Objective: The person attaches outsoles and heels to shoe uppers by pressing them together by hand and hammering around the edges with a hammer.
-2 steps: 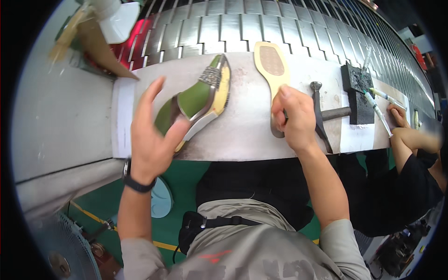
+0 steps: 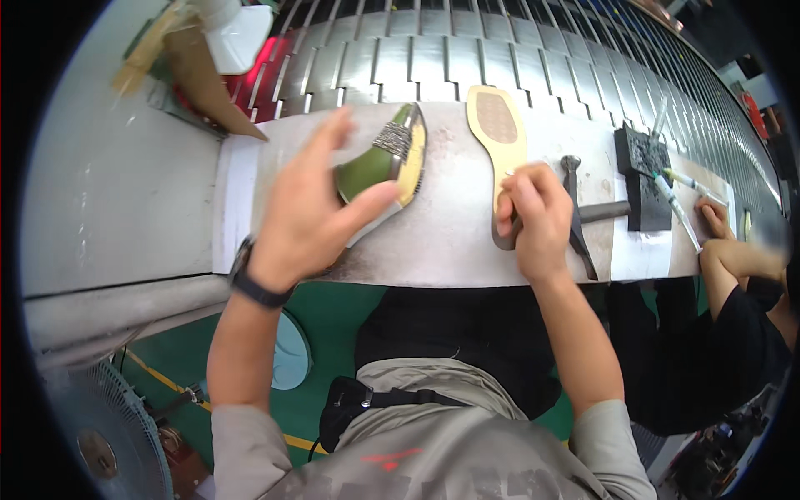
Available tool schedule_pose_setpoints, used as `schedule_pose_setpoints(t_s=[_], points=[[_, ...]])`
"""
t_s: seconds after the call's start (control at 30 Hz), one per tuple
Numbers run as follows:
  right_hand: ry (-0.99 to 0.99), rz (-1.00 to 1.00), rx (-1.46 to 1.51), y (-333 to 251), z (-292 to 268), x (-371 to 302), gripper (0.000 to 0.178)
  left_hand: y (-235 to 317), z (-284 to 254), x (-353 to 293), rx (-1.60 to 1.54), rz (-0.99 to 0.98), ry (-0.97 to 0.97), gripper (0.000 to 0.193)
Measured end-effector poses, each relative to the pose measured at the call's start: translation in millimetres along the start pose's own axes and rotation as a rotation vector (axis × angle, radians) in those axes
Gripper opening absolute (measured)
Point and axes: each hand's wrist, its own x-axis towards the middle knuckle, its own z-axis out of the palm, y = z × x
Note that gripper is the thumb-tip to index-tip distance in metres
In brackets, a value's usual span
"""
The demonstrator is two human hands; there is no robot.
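A green shoe upper on a last (image 2: 367,172) lies on its side on the work surface, its yellowish underside facing right. My left hand (image 2: 312,204) hovers over the shoe with thumb and fingers spread, slightly blurred, hiding its rear part; whether it touches the shoe is unclear. To the right lies a tan shoe sole (image 2: 497,121) with a patterned beige forepart and a dark heel end. My right hand (image 2: 537,217) is over the heel end of that sole with its fingers curled closed. What lies inside those fingers is hidden.
Right of my hand lies a hammer (image 2: 604,211). Beyond it are a black block (image 2: 648,200) and several syringes (image 2: 679,208), close to a co-worker's hand (image 2: 712,218). A slatted metal conveyor (image 2: 433,60) runs along the far edge. A cardboard piece (image 2: 208,79) stands at left.
My left hand has moved right across the shoe and covers more of it. My right hand has shifted slightly down and right, still closed. The whole view has shifted a little.
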Motion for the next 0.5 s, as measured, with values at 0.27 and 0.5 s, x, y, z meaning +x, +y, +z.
schedule_pose_setpoints(t_s=[0.27, 0.5], points=[[0.023, -0.553, -0.996, 0.7, -19.0, -53.4, 0.041, 33.7, 7.8, 37.6, -0.248, -0.02, 0.018, 0.077], [0.18, -0.019, 0.204, -3.1, -33.0, -189.9, 0.079, 36.4, 10.9, -1.5, -1.118, 0.02, 0.19, 0.058]])
